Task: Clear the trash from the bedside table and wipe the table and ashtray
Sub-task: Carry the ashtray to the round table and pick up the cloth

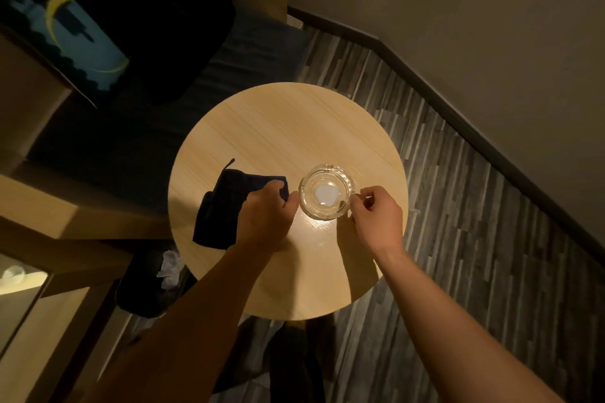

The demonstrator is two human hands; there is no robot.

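A clear glass ashtray (326, 192) stands on the round light-wood bedside table (278, 121), a little right of its middle. A white patch shows in its bottom. My right hand (376, 219) pinches the ashtray's right rim with thumb and fingers. A dark blue cloth (222, 206) lies folded on the table to the left of the ashtray. My left hand (265, 216) rests on the cloth's right part, its fingers curled over the cloth's upper right corner and its thumb near the ashtray's left rim.
A dark trash bin (144, 291) with crumpled white paper (170, 268) stands on the floor below the table's left edge. Dark furniture and a wooden frame are on the left. Striped grey flooring (474, 239) and a wall with a dark skirting are on the right.
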